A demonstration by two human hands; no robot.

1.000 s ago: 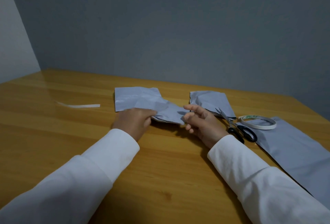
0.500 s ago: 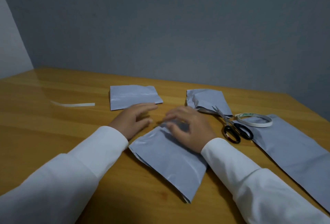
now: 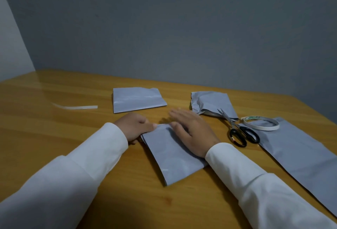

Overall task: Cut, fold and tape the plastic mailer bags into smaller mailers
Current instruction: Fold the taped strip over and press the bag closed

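Fingers of the right hand (image 3: pixel 189 130) lie straight and together, flat on the top end of the grey mailer piece (image 3: pixel 171 154), pressing it to the table (image 3: pixel 54 137). The left hand (image 3: pixel 134 126) sits at the piece's upper left corner; its fingers look curled round that edge with the thumb on top, though the grip itself is partly hidden.

A second ago both hands held this piece crumpled and lifted near the back of the table. Half a second ago it was down and spread out, slanting toward the person, with the left hand off it. Now it lies in the same place but looks shorter and squarer, its near end pulled in, and the left hand has come back onto the corner. That reads as a fold being made or flattened, not cutting or taping.

A finished-looking folded mailer (image 3: pixel 137 100) lies behind the hands, a crumpled one (image 3: pixel 211 103) to its right. The scissors (image 3: pixel 240 134) and tape roll (image 3: pixel 260 123) rest untouched on the right, partly on a long uncut bag (image 3: pixel 300 155). A loose white strip (image 3: pixel 76 107) lies far left. Taping likely follows once the crease holds.
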